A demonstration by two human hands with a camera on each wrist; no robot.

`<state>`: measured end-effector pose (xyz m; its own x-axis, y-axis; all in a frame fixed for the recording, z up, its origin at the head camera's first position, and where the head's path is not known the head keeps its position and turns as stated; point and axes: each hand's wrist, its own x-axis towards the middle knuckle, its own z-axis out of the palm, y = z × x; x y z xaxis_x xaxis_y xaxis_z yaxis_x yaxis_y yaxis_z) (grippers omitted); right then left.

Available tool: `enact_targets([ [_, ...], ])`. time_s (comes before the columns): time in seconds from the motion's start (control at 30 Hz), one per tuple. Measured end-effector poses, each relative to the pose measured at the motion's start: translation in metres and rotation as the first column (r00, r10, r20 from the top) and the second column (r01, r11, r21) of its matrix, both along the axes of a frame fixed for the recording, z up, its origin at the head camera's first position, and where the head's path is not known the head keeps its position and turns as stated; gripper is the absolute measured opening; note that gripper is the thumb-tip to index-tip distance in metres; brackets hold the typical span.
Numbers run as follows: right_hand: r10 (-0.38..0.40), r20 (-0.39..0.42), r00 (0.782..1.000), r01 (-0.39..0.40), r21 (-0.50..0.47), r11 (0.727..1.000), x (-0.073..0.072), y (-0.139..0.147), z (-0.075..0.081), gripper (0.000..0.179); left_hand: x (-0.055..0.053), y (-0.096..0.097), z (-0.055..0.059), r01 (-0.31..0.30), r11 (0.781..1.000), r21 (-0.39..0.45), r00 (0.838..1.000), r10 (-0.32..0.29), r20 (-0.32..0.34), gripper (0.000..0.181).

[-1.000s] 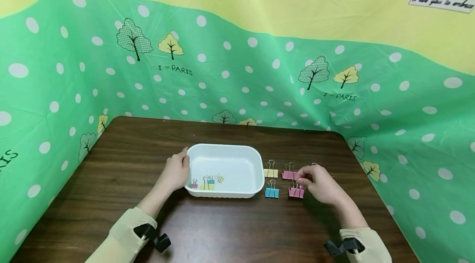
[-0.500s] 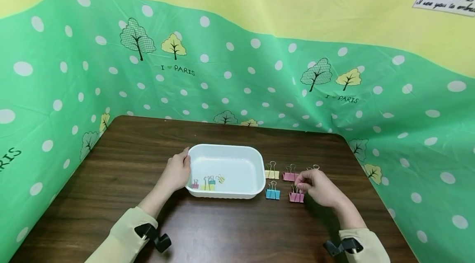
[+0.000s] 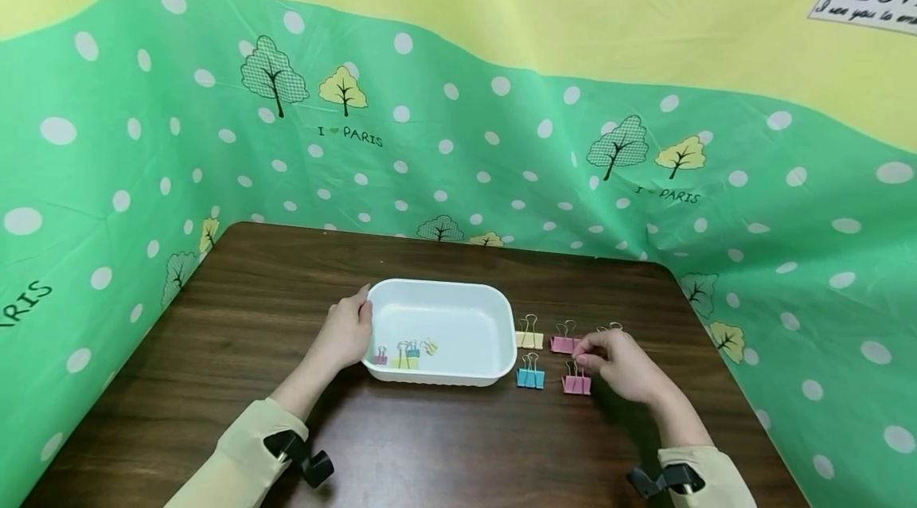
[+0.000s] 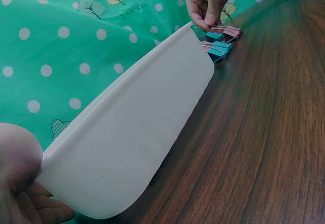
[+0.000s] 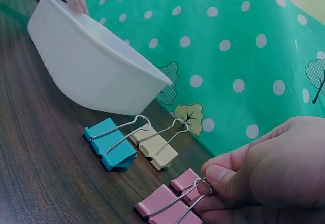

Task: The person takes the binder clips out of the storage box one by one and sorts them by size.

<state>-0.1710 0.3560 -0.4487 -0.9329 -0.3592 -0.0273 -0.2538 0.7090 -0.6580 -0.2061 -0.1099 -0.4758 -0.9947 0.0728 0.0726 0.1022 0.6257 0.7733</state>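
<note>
My left hand grips the left end of a white plastic tray, thumb at the rim and fingers underneath in the left wrist view. Inside the tray lie several small binder clips, among them a pink one and a yellow one. My right hand pinches the wire handle of a pink binder clip in the front row, right of the tray. That clip's body is low at the tabletop. Just behind it sits a second pink binder clip, partly covered by the fingers.
Between tray and right hand stand a blue binder clip and a yellow binder clip. Wire handles of another clip show behind the right hand. The brown wooden table ends at a green dotted curtain.
The right hand has drawn the front pink binder clip slightly toward the table's near side, away from the pink one behind it. The left hand stays on the tray; the head view has shifted a little.
</note>
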Motion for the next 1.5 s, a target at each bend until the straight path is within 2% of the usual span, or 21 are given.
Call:
enact_targets([
  [0.13, -0.031, -0.051, 0.998, 0.031, 0.012, 0.999, -0.001, -0.001, 0.003, 0.011, 0.000, 0.000, 0.000, 0.004, 1.000, 0.001, 1.000, -0.004, -0.005, 0.050],
  [0.27, -0.064, -0.059, 0.996, 0.064, 0.004, 0.998, -0.002, -0.004, 0.011, 0.009, 0.000, 0.001, -0.001, 0.003, 1.000, -0.005, 1.000, -0.003, -0.005, 0.049],
  [0.43, -0.068, -0.098, 0.993, 0.065, -0.037, 0.997, -0.003, -0.016, 0.021, 0.008, -0.001, 0.001, -0.002, -0.005, 1.000, -0.011, 1.000, 0.005, -0.005, 0.049],
  [0.67, -0.075, -0.104, 0.992, 0.052, -0.214, 0.976, -0.008, -0.059, 0.033, 0.006, -0.002, 0.001, -0.001, -0.009, 1.000, -0.020, 1.000, 0.009, -0.005, 0.050],
  [0.83, -0.038, -0.136, 0.990, -0.004, -0.301, 0.954, -0.015, -0.099, 0.035, 0.009, -0.001, 0.002, 0.000, -0.013, 1.000, -0.014, 1.000, 0.013, 0.008, 0.050],
  [0.97, -0.027, -0.112, 0.993, -0.013, -0.339, 0.941, -0.018, -0.125, 0.035, 0.012, 0.000, 0.003, 0.000, -0.015, 1.000, -0.007, 1.000, 0.015, 0.016, 0.050],
  [1.1, -0.021, -0.115, 0.993, -0.019, -0.338, 0.941, -0.021, -0.147, 0.032, 0.013, -0.001, 0.004, 0.000, -0.017, 1.000, -0.008, 1.000, 0.017, 0.012, 0.049],
  [1.5, 0.056, -0.115, 0.992, -0.092, -0.338, 0.937, -0.037, -0.199, 0.013, 0.008, -0.001, 0.004, -0.001, -0.024, 0.999, -0.021, 1.000, 0.024, 0.002, 0.049],
])
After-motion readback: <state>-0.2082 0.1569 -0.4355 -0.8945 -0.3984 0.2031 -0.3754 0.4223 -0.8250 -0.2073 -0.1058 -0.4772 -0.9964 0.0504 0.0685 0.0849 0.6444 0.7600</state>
